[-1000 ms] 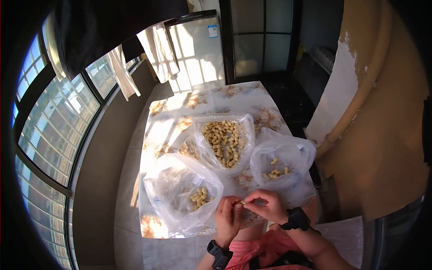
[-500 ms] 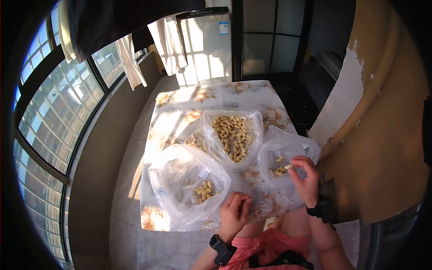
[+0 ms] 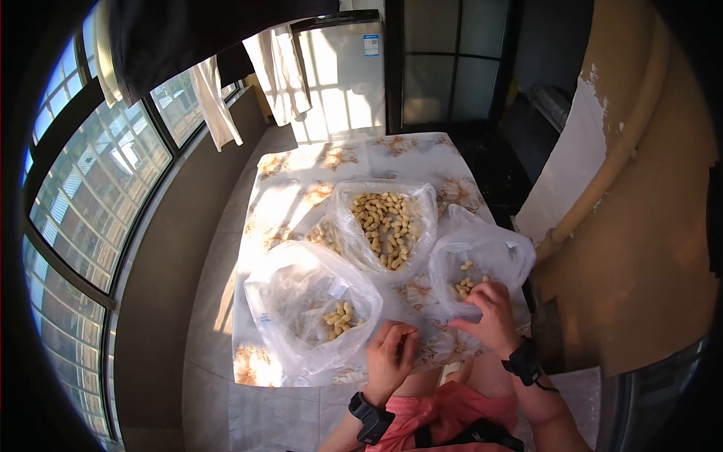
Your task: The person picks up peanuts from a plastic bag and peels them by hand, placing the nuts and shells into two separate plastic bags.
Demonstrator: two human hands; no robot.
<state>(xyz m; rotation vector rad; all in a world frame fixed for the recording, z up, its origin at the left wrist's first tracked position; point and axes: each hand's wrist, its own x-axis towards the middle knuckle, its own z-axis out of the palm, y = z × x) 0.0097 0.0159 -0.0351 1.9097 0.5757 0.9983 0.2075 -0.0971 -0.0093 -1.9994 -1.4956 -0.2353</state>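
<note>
My right hand point(image 3: 491, 316) is at the near rim of the right clear plastic bag point(image 3: 446, 248), thumb and fingers apart, with no peanut visible between them. Several unshelled peanuts point(image 3: 464, 288) lie inside that bag, partly behind my fingers. My left hand point(image 3: 392, 352) rests at the table's near edge, fingers curled in a loose fist, and nothing shows in it. Just beside it stands the left plastic bag point(image 3: 275, 301), holding a small heap of peanuts point(image 3: 340, 320). The middle bag point(image 3: 348, 252) is open and contains many more peanuts point(image 3: 385, 226).
A flower-patterned cloth covers the table point(image 3: 286, 177). Windows point(image 3: 105, 188) run along the left wall. A pale refrigerator point(image 3: 343, 83) stands beyond the far edge, beside a dark glazed door point(image 3: 452, 68). On the right is a brown wall with a pipe point(image 3: 602, 200).
My right hand has moved down and left, its thumb now away from the fingers. The peanut it pinched no longer shows in its grasp. My left hand has barely moved.
</note>
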